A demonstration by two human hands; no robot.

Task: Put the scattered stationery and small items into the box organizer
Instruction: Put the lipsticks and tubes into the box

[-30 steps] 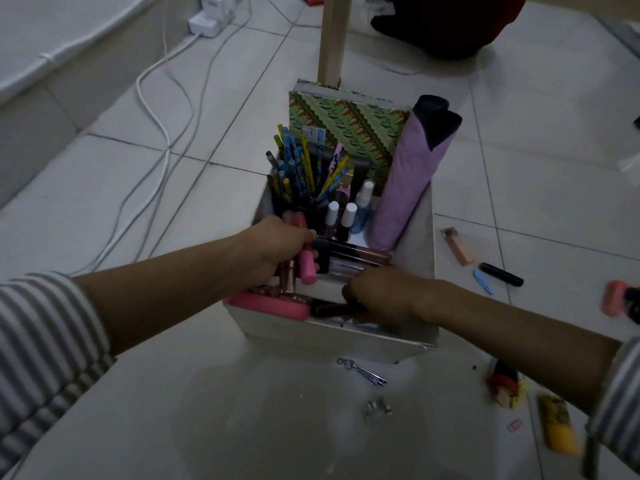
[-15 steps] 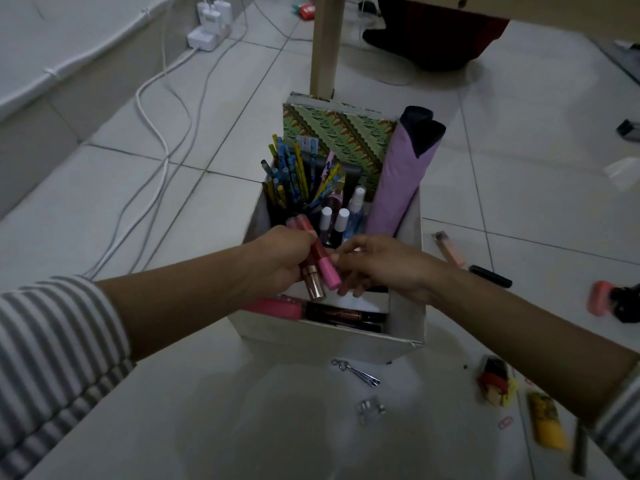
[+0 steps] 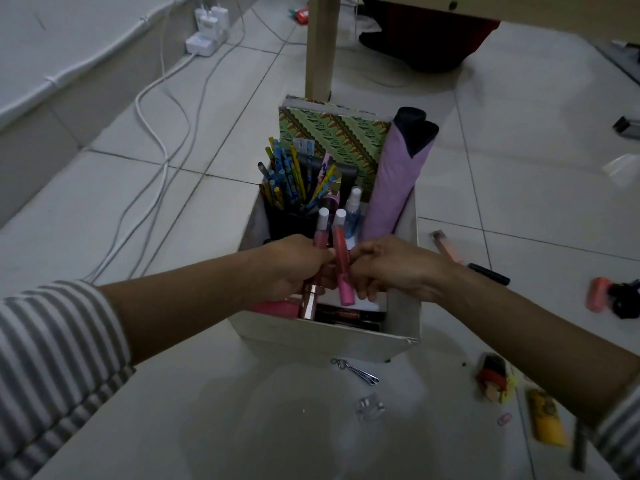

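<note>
Above the box organizer's (image 3: 329, 336) near edge, the left hand (image 3: 294, 268) gripped several cosmetic tubes (image 3: 340, 244), and the right hand (image 3: 394, 268) pinched one of them. The stowing step seemed under way. The next move likely called for lowering them upright into a free compartment.

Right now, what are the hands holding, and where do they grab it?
The left hand grips a rose-gold tube and a pink tube around their middles; fingers of the right hand pinch the pink tube too.

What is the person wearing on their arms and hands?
Both arms wear sleeves with grey and white stripes. The left sleeve and right sleeve stop partway up, leaving forearms bare. The left hand and right hand wear no gloves.
</note>
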